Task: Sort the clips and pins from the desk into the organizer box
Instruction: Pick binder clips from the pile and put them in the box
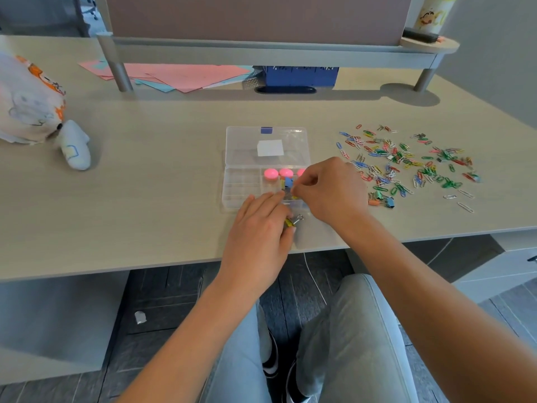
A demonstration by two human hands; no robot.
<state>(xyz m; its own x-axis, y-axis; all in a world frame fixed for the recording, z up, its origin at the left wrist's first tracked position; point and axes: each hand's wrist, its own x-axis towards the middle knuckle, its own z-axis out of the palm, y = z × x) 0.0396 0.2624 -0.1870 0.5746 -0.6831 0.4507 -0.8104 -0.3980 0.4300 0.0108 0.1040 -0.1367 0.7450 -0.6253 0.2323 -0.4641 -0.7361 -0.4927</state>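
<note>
The box (266,170) lies open at desk centre, lid flat toward 12 o'clock. Inside sit three pink pins (270,173) and a few binder clips (288,182); the left compartments look bare. The right hand (328,193) pinches something small over the clips, too hidden to name. The left hand (261,228) holds a yellow clip (292,221) at the box's 6 o'clock edge. At 3 o'clock the paperclip pile (406,164) stays large on the desk (145,184), so sorting seems barely begun.
</note>
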